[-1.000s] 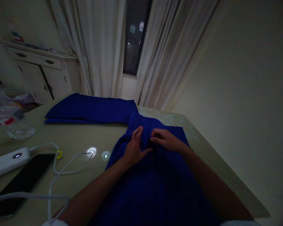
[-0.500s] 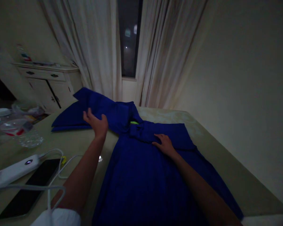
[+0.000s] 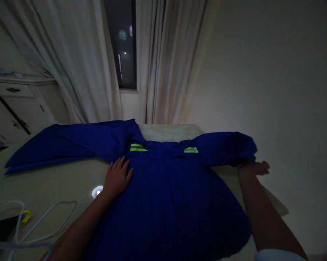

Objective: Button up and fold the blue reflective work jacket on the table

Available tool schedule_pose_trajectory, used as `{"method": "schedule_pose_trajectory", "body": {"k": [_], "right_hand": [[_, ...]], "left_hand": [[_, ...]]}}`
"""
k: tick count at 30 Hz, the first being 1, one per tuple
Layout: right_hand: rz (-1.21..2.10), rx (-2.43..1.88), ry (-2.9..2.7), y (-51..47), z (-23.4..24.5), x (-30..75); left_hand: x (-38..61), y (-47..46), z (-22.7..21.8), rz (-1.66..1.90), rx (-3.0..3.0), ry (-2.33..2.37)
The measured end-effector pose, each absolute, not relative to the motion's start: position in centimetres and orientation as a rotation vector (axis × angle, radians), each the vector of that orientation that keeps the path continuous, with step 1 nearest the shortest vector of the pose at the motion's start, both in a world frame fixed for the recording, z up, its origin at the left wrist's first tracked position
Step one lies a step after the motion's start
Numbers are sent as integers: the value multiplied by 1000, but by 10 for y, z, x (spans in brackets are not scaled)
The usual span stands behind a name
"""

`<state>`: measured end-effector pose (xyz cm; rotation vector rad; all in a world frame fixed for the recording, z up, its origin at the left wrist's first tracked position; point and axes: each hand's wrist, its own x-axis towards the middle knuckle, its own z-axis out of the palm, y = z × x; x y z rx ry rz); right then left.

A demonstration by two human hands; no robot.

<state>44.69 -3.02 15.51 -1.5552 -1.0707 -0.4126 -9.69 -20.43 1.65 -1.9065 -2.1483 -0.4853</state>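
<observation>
A dark blue jacket [image 3: 163, 195] lies spread over the table, its two sleeves stretched out to the sides. Yellow-green reflective strips [image 3: 191, 150] show near its top edge. My left hand [image 3: 118, 176] rests flat on the jacket's left side below the sleeve joint, fingers spread. The left sleeve [image 3: 71, 141] reaches far out across the table. My right hand [image 3: 257, 168] is beyond the end of the right sleeve [image 3: 224, 146], which is bunched and touches the wrist area. The right fingers point rightward, loosely apart and somewhat blurred, with no cloth visible in them.
White cables [image 3: 48, 214] and a dark phone [image 3: 3, 228] with a yellow piece beside it lie at the table's lower left. A wall [image 3: 261, 72] runs close along the right side. Curtains [image 3: 169, 61] and a cabinet [image 3: 16, 101] stand behind the table [image 3: 71, 177].
The right part of the jacket, folded in before, is now a sleeve extended rightward. My right hand moved right; my left hand came down onto the jacket. The view turned right.
</observation>
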Motion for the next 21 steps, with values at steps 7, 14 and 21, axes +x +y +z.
{"method": "schedule_pose_trajectory", "body": {"k": [7,14,21], "right_hand": [[-357,-1388,-1325,-47,105,377],[110,-1302,-2621,-16,74,220],[173,-1311,-2607,58,123,188]], "left_hand": [[-71,-186,32,-416,-2208,-1965],[-60,-175,14,-634,-2216,-2028],[-61,-176,13,-644,-2179,-2044]]}}
